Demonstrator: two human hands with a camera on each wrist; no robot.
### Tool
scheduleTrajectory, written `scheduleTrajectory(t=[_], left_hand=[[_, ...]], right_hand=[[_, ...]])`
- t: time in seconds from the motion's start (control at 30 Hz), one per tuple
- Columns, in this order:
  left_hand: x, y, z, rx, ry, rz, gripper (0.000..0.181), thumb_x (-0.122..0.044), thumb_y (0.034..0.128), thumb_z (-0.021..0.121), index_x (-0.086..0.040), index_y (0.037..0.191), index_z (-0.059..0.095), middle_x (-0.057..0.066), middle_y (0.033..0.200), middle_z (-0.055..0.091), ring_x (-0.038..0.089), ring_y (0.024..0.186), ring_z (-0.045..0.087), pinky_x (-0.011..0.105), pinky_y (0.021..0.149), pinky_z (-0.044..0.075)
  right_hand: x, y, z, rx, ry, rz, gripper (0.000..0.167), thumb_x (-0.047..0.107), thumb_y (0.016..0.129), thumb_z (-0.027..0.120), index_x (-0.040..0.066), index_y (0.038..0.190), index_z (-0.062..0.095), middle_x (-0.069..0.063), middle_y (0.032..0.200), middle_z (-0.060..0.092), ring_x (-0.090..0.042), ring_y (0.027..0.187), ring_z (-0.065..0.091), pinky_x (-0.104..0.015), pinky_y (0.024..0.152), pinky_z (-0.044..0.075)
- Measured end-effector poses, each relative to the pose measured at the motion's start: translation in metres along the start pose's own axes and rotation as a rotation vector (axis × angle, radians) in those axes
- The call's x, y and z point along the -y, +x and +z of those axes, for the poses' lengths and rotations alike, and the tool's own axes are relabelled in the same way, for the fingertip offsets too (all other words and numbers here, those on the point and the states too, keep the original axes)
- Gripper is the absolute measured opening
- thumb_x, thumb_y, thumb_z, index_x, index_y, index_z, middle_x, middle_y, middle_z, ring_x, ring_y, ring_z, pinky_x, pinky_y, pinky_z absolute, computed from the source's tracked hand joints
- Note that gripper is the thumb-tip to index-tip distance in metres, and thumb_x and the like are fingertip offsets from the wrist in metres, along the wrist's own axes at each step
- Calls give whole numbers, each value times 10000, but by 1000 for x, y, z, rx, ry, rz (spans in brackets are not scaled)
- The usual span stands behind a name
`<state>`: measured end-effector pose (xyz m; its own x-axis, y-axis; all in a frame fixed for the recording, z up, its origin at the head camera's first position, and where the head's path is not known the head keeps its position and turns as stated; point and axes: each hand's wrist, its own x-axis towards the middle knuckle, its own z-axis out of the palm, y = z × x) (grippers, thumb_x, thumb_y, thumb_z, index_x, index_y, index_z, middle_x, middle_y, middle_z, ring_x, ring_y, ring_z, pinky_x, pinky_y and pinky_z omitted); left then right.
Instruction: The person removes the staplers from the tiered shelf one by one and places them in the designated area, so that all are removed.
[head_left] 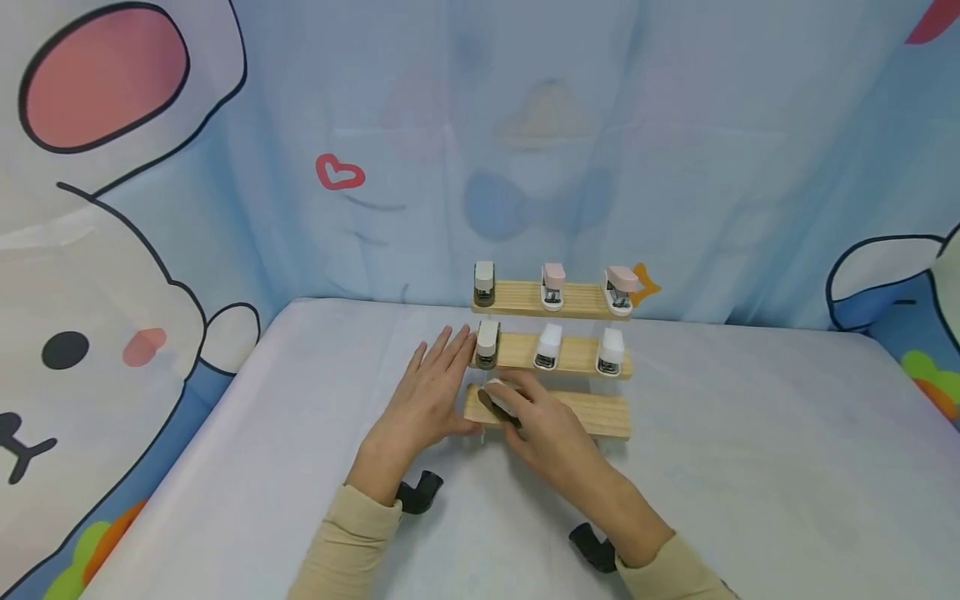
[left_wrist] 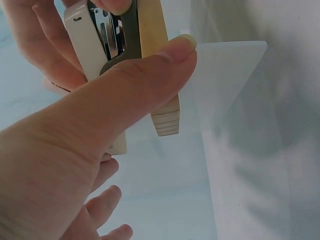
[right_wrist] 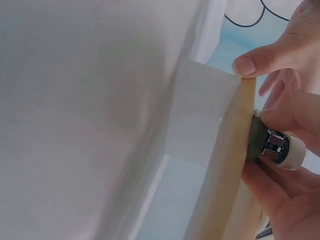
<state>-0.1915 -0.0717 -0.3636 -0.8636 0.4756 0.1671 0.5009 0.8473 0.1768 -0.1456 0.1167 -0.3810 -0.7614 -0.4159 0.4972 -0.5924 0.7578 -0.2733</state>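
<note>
Beige sleeves (head_left: 341, 546) are showing closest to my head camera. Beyond them, over the feed, I'm viewing a blue cartoon backdrop (head_left: 675, 167), then a white-covered table (head_left: 750, 458), where a three-tier rack (head_left: 517, 298) of wooden planks is standing. The left hand (head_left: 427, 396) is resting, fingers extended, beside the rack's left end, its thumb touching the bottom plank (head_left: 588, 414). The right hand (head_left: 547, 425) is pinching a cream stapler (right_wrist: 275, 145), whose base is meeting that plank near its left end. Six other staplers (head_left: 553, 287) are standing above, three per tier.
</note>
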Motion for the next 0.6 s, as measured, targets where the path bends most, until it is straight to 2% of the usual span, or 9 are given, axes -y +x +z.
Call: scheduleTrajectory(t=[0.23, 0.6], left_hand=[[-1, 1, 0, 10, -11, -10, 1253, -459, 656, 907, -78, 1593, 167, 59, 1675, 143, 264, 1555, 110, 506, 1262, 144], [2, 2, 2, 18, -89, -6, 1283, -461, 665, 906, -70, 1598, 117, 76, 1681, 107, 258, 1558, 91, 512, 1264, 125]], right_hand=[[2, -3, -3, 59, -13, 6, 546, -14, 777, 808, 91, 1286, 642, -171, 1350, 585, -314, 1092, 677, -388, 806, 601], [3, -7, -20, 54, -33, 45, 551, -45, 771, 795, 70, 1289, 651, -185, 1326, 612, -336, 1079, 686, -401, 781, 606]])
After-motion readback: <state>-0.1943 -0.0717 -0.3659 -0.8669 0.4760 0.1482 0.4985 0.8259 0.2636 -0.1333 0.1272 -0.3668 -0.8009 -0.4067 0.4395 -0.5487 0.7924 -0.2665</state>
